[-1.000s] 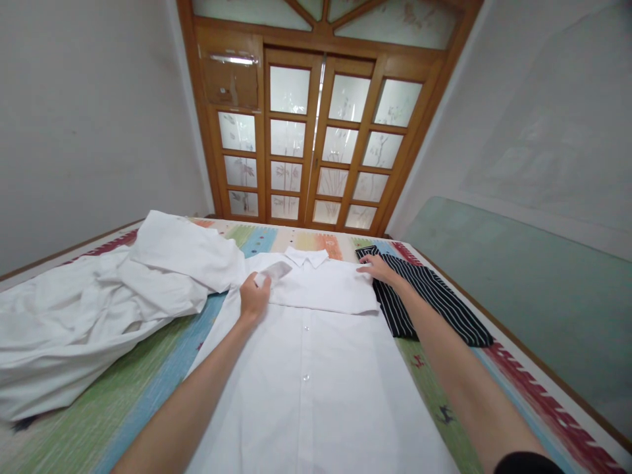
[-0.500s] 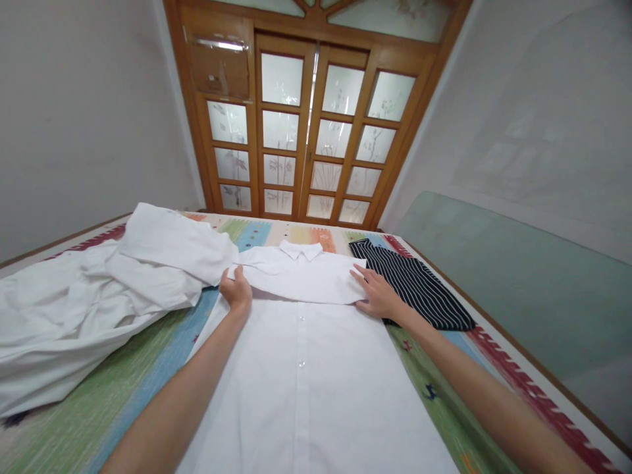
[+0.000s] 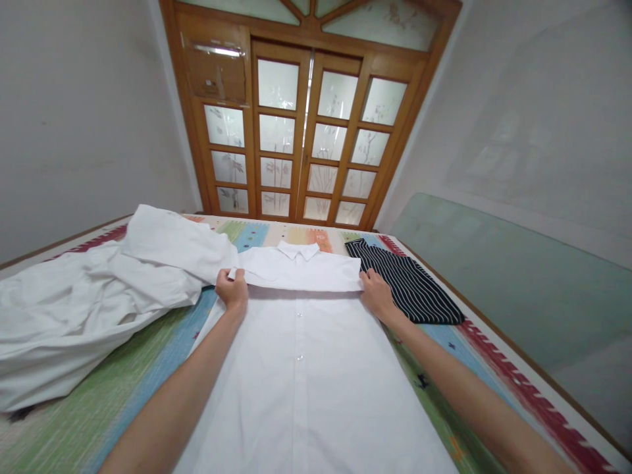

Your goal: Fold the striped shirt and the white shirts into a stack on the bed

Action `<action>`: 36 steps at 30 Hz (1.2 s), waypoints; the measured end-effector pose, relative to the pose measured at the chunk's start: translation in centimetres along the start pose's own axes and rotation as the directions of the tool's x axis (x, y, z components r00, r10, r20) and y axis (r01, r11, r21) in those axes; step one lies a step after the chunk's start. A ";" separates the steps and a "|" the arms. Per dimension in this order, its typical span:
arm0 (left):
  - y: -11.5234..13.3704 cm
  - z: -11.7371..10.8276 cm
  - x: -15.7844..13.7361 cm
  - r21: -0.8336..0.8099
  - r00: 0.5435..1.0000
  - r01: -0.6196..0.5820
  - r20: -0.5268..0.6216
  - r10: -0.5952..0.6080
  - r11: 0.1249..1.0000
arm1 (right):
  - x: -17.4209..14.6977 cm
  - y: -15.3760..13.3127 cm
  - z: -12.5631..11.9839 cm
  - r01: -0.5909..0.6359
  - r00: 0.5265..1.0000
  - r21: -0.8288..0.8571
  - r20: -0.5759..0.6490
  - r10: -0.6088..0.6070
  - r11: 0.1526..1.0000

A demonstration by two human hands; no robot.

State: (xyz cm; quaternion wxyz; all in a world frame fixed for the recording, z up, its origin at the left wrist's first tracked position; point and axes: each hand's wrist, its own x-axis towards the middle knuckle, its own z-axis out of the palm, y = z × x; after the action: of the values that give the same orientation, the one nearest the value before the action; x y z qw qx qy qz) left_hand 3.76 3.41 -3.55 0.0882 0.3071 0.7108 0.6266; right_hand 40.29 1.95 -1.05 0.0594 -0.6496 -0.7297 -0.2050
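A white button-up shirt point(image 3: 306, 388) lies front up, its collar point(image 3: 298, 251) at the far end. A band of its white cloth point(image 3: 306, 273) stretches sideways just below the collar; I cannot tell whether it is a sleeve. At the left end of this band, my left hand point(image 3: 232, 289) is closed on the shirt's cloth. My right hand point(image 3: 376, 293) pinches the band's right edge with bent fingers. Between the hands the lower edge is nearly straight and slightly raised, casting a shadow on the shirt front.
Rumpled white cloth point(image 3: 93, 296) is heaped on the left, touching the shirt near my left hand. A folded black-and-white striped garment point(image 3: 412, 283) lies beyond my right hand. Everything rests on a colourful patterned bedcover point(image 3: 143, 368). Wooden glazed doors point(image 3: 301, 131) stand behind.
My right hand has gone from fingers spread on the cloth to pinching its right edge. The band now looks straighter and smoother. My left hand keeps its grip.
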 end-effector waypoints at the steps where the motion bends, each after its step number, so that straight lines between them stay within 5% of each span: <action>1: 0.0 0.0 0.0 -0.014 1.000 0.023 -0.006 -0.023 1.000 | 0.1 -0.1 0.1 -0.025 1.000 0.008 -0.002 0.025 1.000; 5: -0.4 -0.1 0.1 -0.069 1.000 -0.002 -0.011 0.001 0.998 | 0.4 0.1 0.1 -0.014 1.000 0.026 0.004 0.014 1.000; 11: -1.3 -1.0 1.0 0.067 0.971 -0.223 0.105 0.216 0.972 | 0.7 1.8 0.2 0.320 0.944 0.209 0.017 -0.331 0.924; 14: -1.4 -1.4 2.1 0.131 0.948 -0.282 0.193 0.255 0.950 | 1.9 2.5 0.3 0.365 0.911 0.404 0.028 -0.410 0.838; 19: -0.9 -1.7 3.9 0.190 0.872 -0.348 0.424 0.243 0.918 | 5.3 2.0 0.6 0.146 0.979 0.454 0.064 -0.196 0.879; 26: -0.6 -2.6 4.7 0.074 0.718 -0.521 0.577 0.390 0.850 | 9.1 -0.3 1.5 -0.032 0.977 0.263 0.211 -0.026 0.964; 32: -0.3 -2.3 5.2 0.024 0.715 -0.546 0.535 0.451 0.837 | 10.3 -0.4 1.8 -0.103 0.971 0.213 0.233 0.052 0.972; 36: -0.4 -1.2 5.8 0.058 0.757 -0.526 0.485 0.437 0.848 | 10.2 -0.1 2.1 -0.180 0.966 0.185 0.218 0.138 0.966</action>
State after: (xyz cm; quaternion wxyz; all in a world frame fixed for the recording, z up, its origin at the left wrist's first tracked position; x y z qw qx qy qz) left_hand -1.62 5.54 -2.16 0.0571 0.6248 0.6228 0.4674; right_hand 39.11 12.12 0.61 0.0671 -0.7143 -0.6943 -0.0566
